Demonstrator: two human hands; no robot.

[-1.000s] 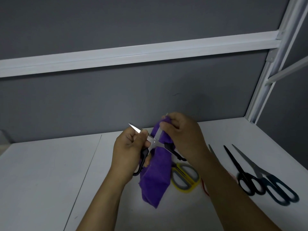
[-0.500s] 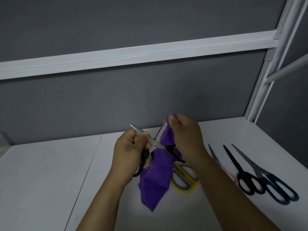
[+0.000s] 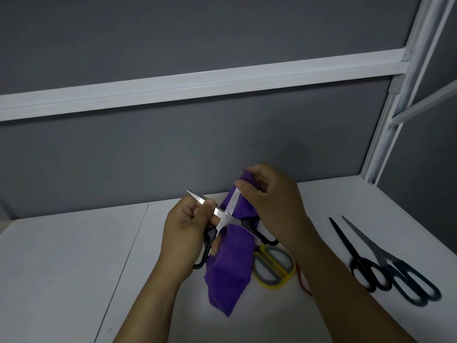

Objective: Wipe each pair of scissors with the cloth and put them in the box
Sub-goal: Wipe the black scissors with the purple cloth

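The open scissors (image 3: 225, 216) are held in the air over the middle of the tabletop (image 3: 61, 268), nearer its far edge than its near one, with the blades crossed in an X. The left grip (image 3: 184, 231) holds them on the side toward the tabletop's left edge. Its fingers curl round the lower black handle, and its thumb presses the blade that points up toward the far left corner.

The other blade matters for the next move. Its long axis runs from the pivot up toward the far edge, leaning slightly to the right. The right grip (image 3: 269, 201) sits at the upper end of this blade, pinching the purple cloth (image 3: 230, 268) round it just short of the tip. The rest of the cloth hangs down behind the pivot toward the near edge.

The wiping hand is therefore at the far end of the blade and the steadying hand is at the pivot end. The next stroke probably has to follow that axis, either off the tip or back down to the pivot, with the cloth between the fingers and the edge.

Yellow-handled scissors (image 3: 274, 268) lie on the tabletop under the right wrist. Black scissors (image 3: 363, 266) and dark teal scissors (image 3: 405, 280) lie side by side near the right edge, tips pointing toward the far edge. No box is in view.
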